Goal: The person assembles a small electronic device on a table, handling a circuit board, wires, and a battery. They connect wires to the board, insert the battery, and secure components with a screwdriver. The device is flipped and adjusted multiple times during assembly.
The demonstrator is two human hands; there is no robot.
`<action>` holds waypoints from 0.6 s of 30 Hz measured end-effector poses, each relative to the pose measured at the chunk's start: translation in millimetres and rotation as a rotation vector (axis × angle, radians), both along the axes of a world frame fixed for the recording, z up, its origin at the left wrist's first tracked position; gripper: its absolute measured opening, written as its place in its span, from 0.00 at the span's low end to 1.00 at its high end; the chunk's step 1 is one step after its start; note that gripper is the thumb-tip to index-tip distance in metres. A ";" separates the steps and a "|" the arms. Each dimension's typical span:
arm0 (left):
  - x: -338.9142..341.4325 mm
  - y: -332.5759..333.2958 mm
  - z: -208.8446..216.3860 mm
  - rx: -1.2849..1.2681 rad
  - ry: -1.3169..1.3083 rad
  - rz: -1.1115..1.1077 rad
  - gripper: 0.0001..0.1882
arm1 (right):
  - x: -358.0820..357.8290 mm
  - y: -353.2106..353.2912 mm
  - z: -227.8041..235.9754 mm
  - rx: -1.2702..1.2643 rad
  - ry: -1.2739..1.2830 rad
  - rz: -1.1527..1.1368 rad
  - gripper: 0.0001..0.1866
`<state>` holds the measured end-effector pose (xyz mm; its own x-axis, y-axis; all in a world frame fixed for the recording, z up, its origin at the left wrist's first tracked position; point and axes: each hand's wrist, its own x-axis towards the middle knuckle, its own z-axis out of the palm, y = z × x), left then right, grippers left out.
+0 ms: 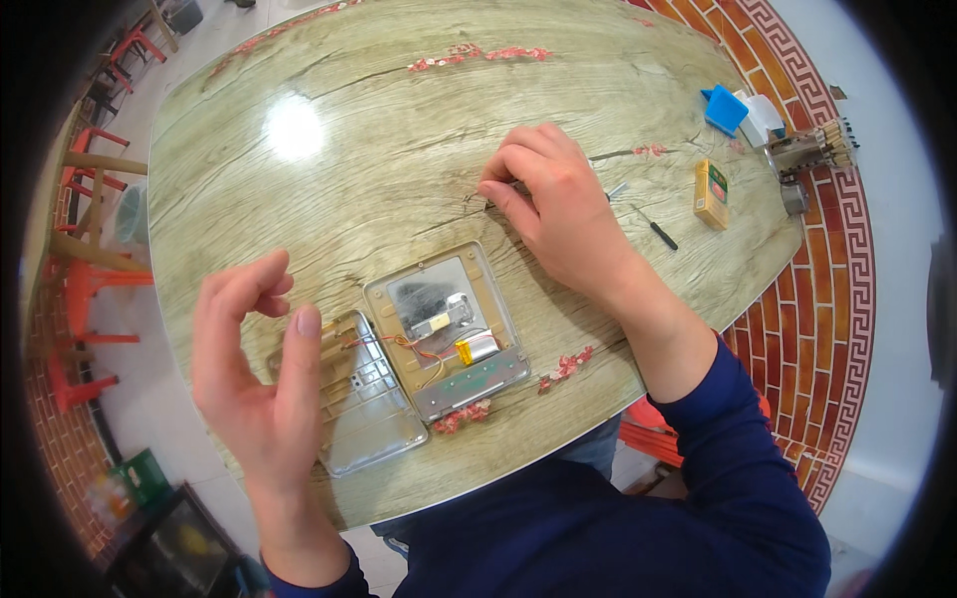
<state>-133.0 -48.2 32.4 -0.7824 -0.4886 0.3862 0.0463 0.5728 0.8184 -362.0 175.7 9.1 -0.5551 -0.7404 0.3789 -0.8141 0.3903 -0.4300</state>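
An opened electronic device lies on the table as two shell halves joined by thin red and other wires. The beige-and-grey half lies inner side up, with a silver battery pack with yellow tape in it. To its left is the silvery half with a keypad-like grid, partly covered by my left hand. That hand hovers with fingers curled and thumb apart, holding nothing. My right hand is beyond the device at the tabletop, thumb and forefinger pinched; whatever is between them is too small to make out.
Right of my right hand lie a small black-handled screwdriver and a thin clear-and-blue tool. Farther right stand a yellow box, a blue plastic holder and a metal rack at the table edge. Red stools are at left.
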 end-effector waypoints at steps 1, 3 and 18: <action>0.4 0.0 -0.8 -0.012 0.005 -0.006 0.20 | -1.4 1.1 0.7 -0.011 -0.028 0.003 0.06; 0.7 -0.5 -2.2 0.004 -0.002 -0.003 0.21 | -3.4 3.9 3.4 -0.025 -0.098 -0.009 0.06; -14.5 60.8 11.1 0.319 -0.065 -0.217 0.14 | 63.9 4.1 26.0 -0.429 -1.180 0.328 0.07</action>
<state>-147.5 12.6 43.6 -0.8984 -0.3969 0.1877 0.0806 0.2712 0.9591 -298.1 179.8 35.1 -0.5311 -0.8468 0.0276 0.1092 -0.1007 -0.9889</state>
